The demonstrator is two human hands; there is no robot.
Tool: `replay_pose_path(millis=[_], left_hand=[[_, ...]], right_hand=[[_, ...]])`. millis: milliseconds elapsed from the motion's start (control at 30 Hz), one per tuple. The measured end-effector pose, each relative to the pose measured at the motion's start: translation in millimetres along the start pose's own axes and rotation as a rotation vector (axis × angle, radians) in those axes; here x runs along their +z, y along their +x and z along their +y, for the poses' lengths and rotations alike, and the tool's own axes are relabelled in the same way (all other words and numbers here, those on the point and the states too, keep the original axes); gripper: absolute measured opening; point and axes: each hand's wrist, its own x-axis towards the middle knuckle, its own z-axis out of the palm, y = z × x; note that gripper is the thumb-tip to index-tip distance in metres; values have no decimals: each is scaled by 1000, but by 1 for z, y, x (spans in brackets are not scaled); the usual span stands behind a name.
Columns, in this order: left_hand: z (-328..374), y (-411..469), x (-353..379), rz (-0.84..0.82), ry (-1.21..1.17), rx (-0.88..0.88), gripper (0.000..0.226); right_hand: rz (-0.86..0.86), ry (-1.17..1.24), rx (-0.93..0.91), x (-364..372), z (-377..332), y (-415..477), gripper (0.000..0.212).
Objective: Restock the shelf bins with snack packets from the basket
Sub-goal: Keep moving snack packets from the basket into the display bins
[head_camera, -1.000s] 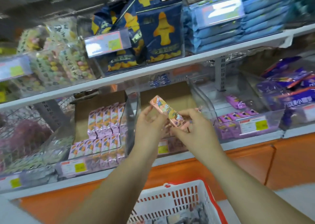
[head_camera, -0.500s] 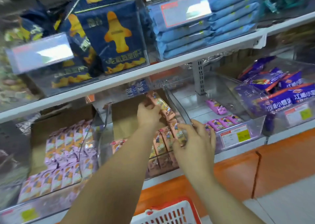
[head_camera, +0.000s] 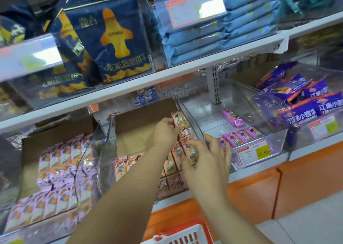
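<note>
Left hand point(head_camera: 165, 133) pinches one peach snack packet point(head_camera: 178, 120) upright against the right wall of the middle clear bin point(head_camera: 105, 137), near its back corner. Right hand point(head_camera: 207, 159) lays curved fingers on the front-row packets point(head_camera: 173, 160); whether it grips any is unclear. One red basket point(head_camera: 185, 234) sits below.

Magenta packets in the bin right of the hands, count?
4 magenta packets: one at the back, three in a front row. The right hand may hide more.

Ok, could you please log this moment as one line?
step: stocking middle bin | left hand: holds peach packet | right hand: on binned packets | basket: below
</note>
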Motion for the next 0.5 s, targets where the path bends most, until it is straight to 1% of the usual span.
replay_pose_path(millis=[67,100,233,300,400,467,500], left_hand=[[2,-2,-3,11,137,49,32],[3,-2,-5,7,167,55,33],[6,-14,-17,-40,181,81,42],[3,-25,-26,-16,215,144,47],[-7,-51,-43,46,163,281,40],[-21,-81,-57,90,67,352,33],[-32,-98,-66,122,37,377,29]], right_hand=[[-6,0,-1,-1,-1,-1,35],[-11,-3,-1,-2,-2,-1,35],[-7,11,-20,-6,-6,-6,35],[38,23,-87,-8,-10,-11,32],[89,69,-235,-11,-22,-23,23],[27,175,-333,-13,-30,-35,18],[-51,244,-377,-11,-33,-42,16]])
